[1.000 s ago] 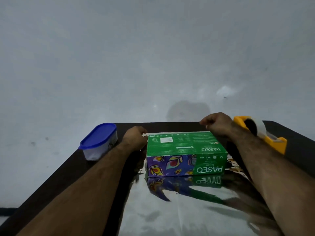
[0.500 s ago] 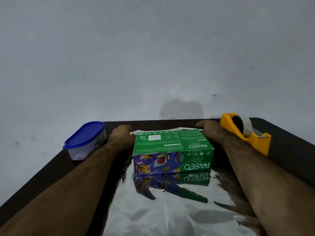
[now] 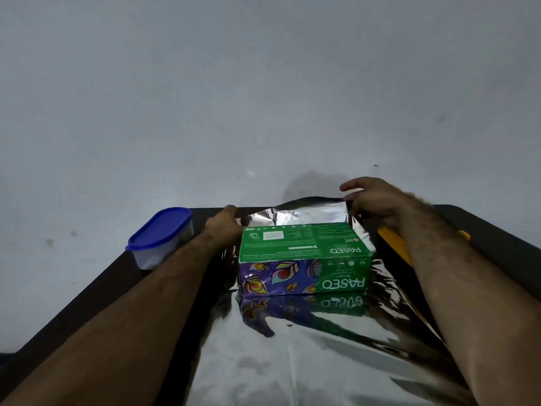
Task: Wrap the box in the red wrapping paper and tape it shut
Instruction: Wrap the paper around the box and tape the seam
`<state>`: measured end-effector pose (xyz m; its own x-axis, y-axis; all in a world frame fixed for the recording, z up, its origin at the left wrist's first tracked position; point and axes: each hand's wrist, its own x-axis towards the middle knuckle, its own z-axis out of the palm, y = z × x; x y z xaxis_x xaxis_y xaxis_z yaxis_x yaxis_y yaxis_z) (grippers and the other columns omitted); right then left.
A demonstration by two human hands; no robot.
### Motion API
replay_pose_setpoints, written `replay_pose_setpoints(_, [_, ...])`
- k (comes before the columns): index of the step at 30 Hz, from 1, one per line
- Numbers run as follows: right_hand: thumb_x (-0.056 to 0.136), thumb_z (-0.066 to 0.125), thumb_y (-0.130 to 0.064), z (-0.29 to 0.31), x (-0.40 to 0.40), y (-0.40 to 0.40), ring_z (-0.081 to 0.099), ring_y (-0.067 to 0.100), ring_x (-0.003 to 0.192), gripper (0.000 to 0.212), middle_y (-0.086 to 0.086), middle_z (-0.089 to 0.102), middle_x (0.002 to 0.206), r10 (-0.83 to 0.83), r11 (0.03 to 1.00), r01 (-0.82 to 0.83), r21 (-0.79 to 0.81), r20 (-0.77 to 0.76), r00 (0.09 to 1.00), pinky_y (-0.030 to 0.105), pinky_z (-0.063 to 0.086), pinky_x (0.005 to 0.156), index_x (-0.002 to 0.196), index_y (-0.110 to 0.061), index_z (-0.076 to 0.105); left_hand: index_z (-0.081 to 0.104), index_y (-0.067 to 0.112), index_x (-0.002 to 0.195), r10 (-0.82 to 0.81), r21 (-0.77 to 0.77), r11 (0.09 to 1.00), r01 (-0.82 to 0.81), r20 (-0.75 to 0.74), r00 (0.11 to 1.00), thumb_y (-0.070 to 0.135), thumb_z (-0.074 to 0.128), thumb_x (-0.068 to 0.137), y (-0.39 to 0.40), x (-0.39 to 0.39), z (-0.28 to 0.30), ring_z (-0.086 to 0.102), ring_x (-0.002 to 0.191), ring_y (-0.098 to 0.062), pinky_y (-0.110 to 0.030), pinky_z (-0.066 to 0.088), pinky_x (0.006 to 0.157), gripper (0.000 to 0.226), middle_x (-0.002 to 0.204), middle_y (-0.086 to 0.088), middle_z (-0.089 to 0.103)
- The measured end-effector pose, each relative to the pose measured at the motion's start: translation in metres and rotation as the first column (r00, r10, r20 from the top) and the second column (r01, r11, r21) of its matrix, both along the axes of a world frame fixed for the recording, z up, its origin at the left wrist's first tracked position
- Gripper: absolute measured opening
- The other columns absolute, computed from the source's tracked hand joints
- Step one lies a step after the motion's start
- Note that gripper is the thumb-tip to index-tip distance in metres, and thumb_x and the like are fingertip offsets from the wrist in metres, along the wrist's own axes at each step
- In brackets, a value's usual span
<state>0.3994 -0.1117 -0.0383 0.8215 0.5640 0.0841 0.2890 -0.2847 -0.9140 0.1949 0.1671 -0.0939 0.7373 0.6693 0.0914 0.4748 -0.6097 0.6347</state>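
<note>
Both hands, left (image 3: 224, 222) and right (image 3: 370, 202), pinch far paper (image 3: 292, 361) edge, raised behind box (image 3: 303, 256); silver side up.

We see a green box (image 3: 301, 244) with a purple feather-patterned side on silvery, mirror-like wrapping paper (image 3: 292, 347). The tub's lid (image 3: 159, 228) is blue; the table (image 3: 497, 230) looks dark.

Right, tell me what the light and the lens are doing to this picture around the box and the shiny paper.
Head view: dim, bluish light; the silver-faced wrapping paper mirrors the box upside down and glares pale near the bottom edge. Head view: the wide lens bends the table edges outward, and a soft shadow sits on the wall behind the right hand.
</note>
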Motion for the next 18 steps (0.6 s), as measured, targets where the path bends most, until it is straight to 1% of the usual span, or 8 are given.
replay_pose_setpoints(2, [0.079, 0.053, 0.024, 0.003, -0.002, -0.002, 0.068, 0.034, 0.091, 0.06, 0.018, 0.07, 0.11, 0.037, 0.999, -0.038, -0.033, -0.011, 0.999, 0.042, 0.059, 0.071, 0.123, -0.013, 0.07, 0.059, 0.035, 0.136, -0.017, 0.019, 1.0, 0.018, -0.041, 0.999, 0.065, 0.075, 0.062, 0.014, 0.005, -0.012, 0.069, 0.111, -0.028, -0.044, 0.058, 0.1, 0.082, 0.121, -0.002, 0.072])
replay_pose_setpoints(3, [0.079, 0.054, 0.023, 0.004, -0.003, -0.002, 0.069, 0.033, 0.09, 0.058, 0.018, 0.07, 0.111, 0.053, 0.998, -0.053, -0.042, -0.013, 0.999, 0.042, 0.06, 0.07, 0.121, -0.014, 0.071, 0.06, 0.036, 0.136, -0.015, 0.022, 1.0, 0.016, -0.031, 0.999, 0.065, 0.076, 0.063, 0.021, 0.008, -0.017, 0.07, 0.111, -0.026, -0.044, 0.059, 0.1, 0.081, 0.122, 0.0, 0.073])
replay_pose_setpoints(5, [0.082, 0.055, 0.02, 0.005, -0.003, -0.003, 0.068, 0.029, 0.092, 0.052, 0.016, 0.069, 0.115, 0.079, 0.996, -0.079, -0.048, -0.001, 0.997, 0.039, 0.057, 0.072, 0.115, -0.016, 0.073, 0.061, 0.03, 0.133, 0.0, 0.026, 1.0, 0.0, 0.013, 1.0, 0.055, 0.082, 0.074, 0.015, 0.001, -0.015, 0.071, 0.108, -0.023, -0.04, 0.059, 0.098, 0.068, 0.122, 0.002, 0.073])
replay_pose_setpoints(8, [0.086, 0.054, 0.018, 0.008, -0.005, -0.008, 0.063, 0.023, 0.087, 0.048, 0.019, 0.069, 0.114, 0.118, 0.992, -0.117, -0.055, 0.017, 0.993, 0.034, 0.049, 0.069, 0.115, -0.014, 0.074, 0.071, 0.021, 0.123, 0.016, 0.068, 0.997, -0.021, 0.08, 0.997, 0.037, 0.085, 0.083, 0.01, -0.006, -0.01, 0.072, 0.106, -0.023, -0.037, 0.057, 0.097, 0.045, 0.115, 0.001, 0.076])
replay_pose_setpoints(10, [0.087, 0.05, 0.018, 0.012, -0.008, -0.013, 0.065, 0.024, 0.087, 0.048, 0.023, 0.072, 0.114, 0.15, 0.987, -0.15, -0.049, -0.002, 0.989, 0.033, 0.05, 0.066, 0.115, -0.012, 0.075, 0.079, 0.017, 0.109, 0.052, 0.038, 0.998, -0.059, 0.158, 0.986, 0.027, 0.083, 0.085, 0.008, -0.01, -0.006, 0.075, 0.098, -0.024, -0.034, 0.059, 0.088, 0.026, 0.103, -0.004, 0.079])
replay_pose_setpoints(13, [0.09, 0.046, 0.017, 0.018, -0.012, -0.024, 0.066, 0.018, 0.085, 0.046, 0.013, 0.076, 0.106, 0.182, 0.98, -0.18, -0.083, 0.022, 0.983, 0.029, 0.052, 0.066, 0.11, -0.01, 0.077, 0.08, 0.015, 0.093, 0.126, -0.089, 0.991, -0.102, 0.32, 0.939, 0.012, 0.078, 0.087, -0.004, -0.018, 0.003, 0.076, 0.084, -0.025, -0.036, 0.062, 0.077, 0.007, 0.086, -0.006, 0.079])
replay_pose_setpoints(16, [0.088, 0.043, 0.018, 0.025, -0.013, -0.032, 0.069, 0.023, 0.1, 0.047, 0.008, 0.08, 0.1, 0.206, 0.972, -0.196, -0.131, 0.063, 0.977, 0.036, 0.056, 0.085, 0.1, -0.009, 0.08, 0.079, 0.014, 0.08, 0.113, -0.185, 0.983, -0.021, 0.506, 0.855, 0.0, 0.072, 0.085, -0.021, -0.026, 0.014, 0.07, 0.059, -0.02, -0.028, 0.054, 0.054, 0.016, 0.07, -0.011, 0.074])
replay_pose_setpoints(18, [0.088, 0.045, 0.019, 0.03, -0.014, -0.039, 0.071, 0.022, 0.1, 0.046, 0.006, 0.081, 0.094, 0.227, 0.958, -0.204, -0.201, 0.1, 0.969, 0.033, 0.056, 0.083, 0.096, -0.009, 0.081, 0.08, 0.01, 0.082, 0.079, -0.139, 0.99, -0.006, 0.529, 0.845, -0.004, 0.072, 0.085, -0.031, -0.035, 0.023, 0.066, 0.054, -0.004, -0.018, 0.051, 0.052, 0.016, 0.071, -0.006, 0.074])
